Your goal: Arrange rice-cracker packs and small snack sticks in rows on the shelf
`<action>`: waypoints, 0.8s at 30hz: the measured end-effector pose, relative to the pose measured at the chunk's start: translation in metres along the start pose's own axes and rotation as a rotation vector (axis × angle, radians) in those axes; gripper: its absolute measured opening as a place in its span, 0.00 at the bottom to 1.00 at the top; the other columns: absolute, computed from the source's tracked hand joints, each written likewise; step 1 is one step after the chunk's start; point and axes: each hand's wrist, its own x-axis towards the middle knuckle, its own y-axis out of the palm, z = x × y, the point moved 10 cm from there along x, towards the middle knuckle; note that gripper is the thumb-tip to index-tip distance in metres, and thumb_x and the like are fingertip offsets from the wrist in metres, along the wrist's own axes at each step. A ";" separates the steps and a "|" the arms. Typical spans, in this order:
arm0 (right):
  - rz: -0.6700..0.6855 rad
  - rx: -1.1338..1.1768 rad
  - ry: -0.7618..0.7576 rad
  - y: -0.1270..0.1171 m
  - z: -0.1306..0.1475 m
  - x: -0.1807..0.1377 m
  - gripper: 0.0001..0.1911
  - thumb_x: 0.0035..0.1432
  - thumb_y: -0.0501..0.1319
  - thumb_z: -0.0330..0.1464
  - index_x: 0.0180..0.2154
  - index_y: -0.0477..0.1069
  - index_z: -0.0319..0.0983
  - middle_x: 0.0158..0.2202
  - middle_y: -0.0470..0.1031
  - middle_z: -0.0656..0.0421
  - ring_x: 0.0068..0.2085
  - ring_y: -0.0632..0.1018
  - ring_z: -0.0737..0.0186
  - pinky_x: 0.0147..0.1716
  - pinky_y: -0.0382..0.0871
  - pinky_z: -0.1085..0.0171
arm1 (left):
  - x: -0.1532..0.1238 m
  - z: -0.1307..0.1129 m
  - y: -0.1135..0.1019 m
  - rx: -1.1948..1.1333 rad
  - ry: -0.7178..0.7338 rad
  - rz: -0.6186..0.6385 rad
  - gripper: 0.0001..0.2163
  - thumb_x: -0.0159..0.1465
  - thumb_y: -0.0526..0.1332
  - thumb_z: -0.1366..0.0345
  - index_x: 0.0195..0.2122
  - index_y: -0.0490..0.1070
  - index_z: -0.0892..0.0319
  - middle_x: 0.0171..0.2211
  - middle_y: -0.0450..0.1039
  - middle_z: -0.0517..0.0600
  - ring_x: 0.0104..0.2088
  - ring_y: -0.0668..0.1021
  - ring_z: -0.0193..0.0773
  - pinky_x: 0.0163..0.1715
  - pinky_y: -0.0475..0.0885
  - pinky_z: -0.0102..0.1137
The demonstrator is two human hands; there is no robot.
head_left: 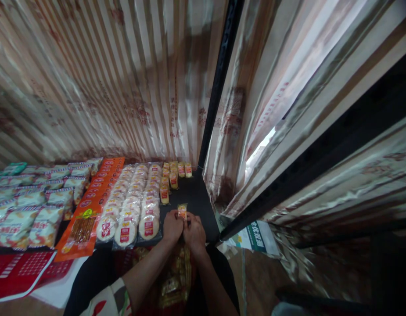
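Observation:
My left hand (172,226) and my right hand (194,232) are pressed together over the near edge of a dark shelf (196,199), both pinching one small yellow-and-red snack packet (182,211) that stands upright between the fingertips. A short row of the same small packets (171,177) lies just beyond it toward the back wall. Directly left of my hands lie clear bags of round rice crackers (133,206) with red labels. Below my forearms sits an open bag (174,276) holding more small packets.
An orange pack of snack sticks (91,206) and several white snack bags (25,206) fill the shelf's left. Striped foil sheeting (107,79) covers the walls. A black upright post (219,83) marks the shelf's right edge. A red printed sheet (18,270) lies at the lower left.

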 end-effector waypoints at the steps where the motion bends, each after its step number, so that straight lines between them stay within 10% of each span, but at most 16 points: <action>1: 0.005 -0.009 0.005 -0.001 0.000 0.002 0.15 0.61 0.51 0.32 0.46 0.72 0.41 0.40 0.73 0.57 0.30 0.76 0.68 0.33 0.65 0.68 | 0.002 -0.001 0.002 -0.005 0.001 0.005 0.12 0.57 0.55 0.72 0.41 0.72 0.65 0.40 0.76 0.58 0.40 0.77 0.40 0.41 0.67 0.28; 24: -0.100 0.102 0.067 -0.011 -0.003 0.047 0.20 0.61 0.51 0.31 0.54 0.67 0.40 0.45 0.69 0.54 0.36 0.77 0.65 0.37 0.67 0.67 | 0.046 -0.031 0.025 -0.202 0.068 -0.053 0.12 0.59 0.56 0.68 0.43 0.71 0.59 0.41 0.77 0.54 0.43 0.77 0.40 0.45 0.68 0.31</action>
